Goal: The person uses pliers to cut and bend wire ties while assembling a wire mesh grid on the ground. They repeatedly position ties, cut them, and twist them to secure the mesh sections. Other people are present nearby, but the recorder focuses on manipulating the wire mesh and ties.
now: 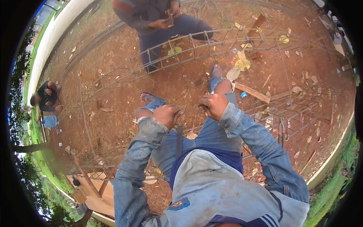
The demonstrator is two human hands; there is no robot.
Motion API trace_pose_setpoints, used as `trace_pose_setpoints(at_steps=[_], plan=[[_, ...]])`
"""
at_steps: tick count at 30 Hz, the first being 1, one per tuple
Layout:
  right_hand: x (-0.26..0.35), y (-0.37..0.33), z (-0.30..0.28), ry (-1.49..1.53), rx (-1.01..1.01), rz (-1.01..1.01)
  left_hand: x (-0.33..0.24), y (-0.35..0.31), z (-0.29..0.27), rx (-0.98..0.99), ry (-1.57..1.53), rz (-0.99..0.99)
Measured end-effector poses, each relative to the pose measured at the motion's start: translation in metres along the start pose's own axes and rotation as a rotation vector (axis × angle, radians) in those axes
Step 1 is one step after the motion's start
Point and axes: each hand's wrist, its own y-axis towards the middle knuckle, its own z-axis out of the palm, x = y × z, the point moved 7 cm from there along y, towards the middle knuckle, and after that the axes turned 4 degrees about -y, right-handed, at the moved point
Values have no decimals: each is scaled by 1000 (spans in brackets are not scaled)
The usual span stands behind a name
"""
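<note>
Over red soil [121,123], left grip [169,115] and right grip [212,106] are curled nearly closed — contents cannot be told.
Beside the right thigh [223,132], a steel cage [280,132] — probably stiff, heavy, best held at both ends.

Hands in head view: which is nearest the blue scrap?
Wearer's right hand: the blue scrap lies to its right; wearer's left hand and co-workers' hands sit farther off.

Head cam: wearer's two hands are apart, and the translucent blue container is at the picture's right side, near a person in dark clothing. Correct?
One error: the head view shows the translucent blue container at the picture's left side. It is near a person in dark clothing, and the left hand and right hand are apart.
</note>
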Motion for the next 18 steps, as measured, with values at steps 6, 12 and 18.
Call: trace_pose_setpoints(at_steps=[6, 12, 18], plan=[[-88, 36, 0, -18, -123, 144, -9, 58, -60, -317, 410, 178], [-330, -1, 56, 73, 47, 885, 47, 120, -90, -414, -281, -66], [-395, -15, 165, 595, 42, 1179, 139, 228, 2, -237, -300, -292]])
